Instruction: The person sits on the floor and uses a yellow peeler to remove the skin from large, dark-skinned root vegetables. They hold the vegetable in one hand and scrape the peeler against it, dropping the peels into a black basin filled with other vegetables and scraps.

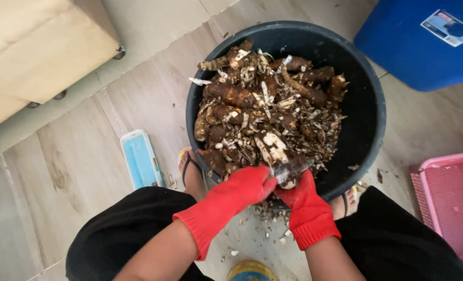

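Cassava root [273,148] gripped by both red-gloved hands, left hand [247,184], right hand [300,193], over black tub [369,83] near blue white-labelled bin [424,47].

wood-look floor [75,156]; black tub [369,130], blue tray [140,158], pink basket [450,192], peel scraps [265,229]

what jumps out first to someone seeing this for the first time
The bright red-gloved hands, left hand and right hand, meet at the near rim of a big dark tub in the middle of the view. They grip a half-peeled root and a knife blade lies across it. The tub is heaped with brown roots and pale peelings; a blue bin sits at top right and a pink basket at the right edge.
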